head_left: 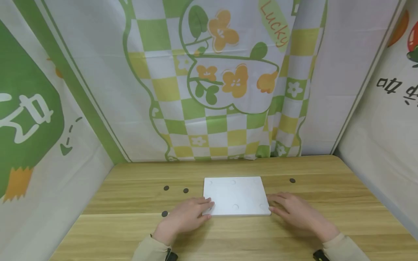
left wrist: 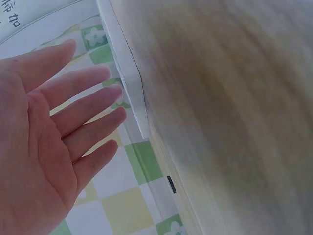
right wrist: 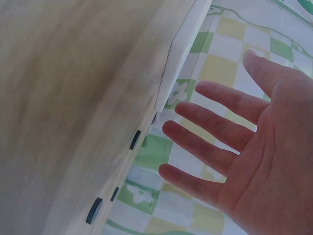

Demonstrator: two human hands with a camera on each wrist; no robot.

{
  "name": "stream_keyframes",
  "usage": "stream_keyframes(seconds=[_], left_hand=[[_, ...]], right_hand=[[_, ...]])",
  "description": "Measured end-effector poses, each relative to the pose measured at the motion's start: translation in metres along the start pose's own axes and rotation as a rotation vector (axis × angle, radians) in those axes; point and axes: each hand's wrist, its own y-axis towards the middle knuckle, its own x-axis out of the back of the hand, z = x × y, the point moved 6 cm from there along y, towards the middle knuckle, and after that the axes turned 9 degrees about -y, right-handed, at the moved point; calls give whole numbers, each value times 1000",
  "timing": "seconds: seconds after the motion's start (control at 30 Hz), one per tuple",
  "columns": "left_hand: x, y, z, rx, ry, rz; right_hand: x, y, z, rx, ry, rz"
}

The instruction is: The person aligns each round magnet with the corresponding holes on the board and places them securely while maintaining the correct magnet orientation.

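A white rectangular board [head_left: 240,195] with several faint round marks lies flat on the wooden table. My left hand [head_left: 186,216] is at its near left corner, fingertips overlapping the edge in the head view. At the right end, my right hand [head_left: 298,213] has its fingertips right beside the board's edge. Both wrist views show extended, slightly spread fingers: the left hand [left wrist: 54,132] and the right hand [right wrist: 264,142] grip nothing. The board's thin white edge [left wrist: 128,73] runs past the left fingers.
Dark round discs lie on the wooden table [head_left: 235,239]. Two discs [head_left: 166,188] [head_left: 185,190] are left of the board, another disc [head_left: 164,214] is close by the left hand, and one disc [head_left: 292,180] is behind the right hand. A patterned curtain [head_left: 225,134] hangs behind the table.
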Motion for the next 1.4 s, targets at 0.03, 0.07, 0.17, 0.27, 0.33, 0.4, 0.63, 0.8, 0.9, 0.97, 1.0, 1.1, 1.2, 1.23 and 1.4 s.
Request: stream_keyframes(seconds=[0.03, 0.07, 0.17, 0.27, 0.33, 0.4, 0.63, 0.8, 0.9, 0.97, 1.0, 1.1, 1.2, 1.23, 1.4], left_hand=[[0, 0, 0, -5, -1, -2], [0, 0, -1, -9, -2, -3], [0, -1, -1, -15, -6, -5], [1, -1, -2, -18, -13, 1], [0, -1, -1, -18, -16, 8], [0, 0, -1, -18, -15, 17], [-2, 2, -1, -26, -4, 26], [-2, 3, -1, -32, -18, 20], [-3, 3, -1, -31, -25, 18], [-3, 3, -1, -31, -30, 17], [-3, 3, -1, -30, -33, 17], [-2, 3, -1, -29, -38, 16], [-2, 3, -2, -27, -45, 18], [-2, 3, -2, -25, -47, 19], [-2, 4, -2, -16, -53, 26]], right_hand=[[0, -1, -1, 0, -2, -4], [0, -1, -2, -7, -5, -1], [2, -3, -5, -22, -7, 7], [4, -5, -7, -30, -10, 9], [4, -6, -8, -29, -19, -1], [4, -7, -11, -30, -27, -12], [6, -11, -18, -41, -37, -27], [7, -14, -25, -81, -37, -7], [6, -16, -29, -96, -33, 13], [6, -17, -32, -107, -25, 19], [6, -18, -33, -112, -21, 23], [6, -20, -38, -126, -9, 28], [6, -21, -41, -125, -4, 26], [6, -22, -43, -125, -8, 22], [7, -25, -47, -122, -23, -2]])
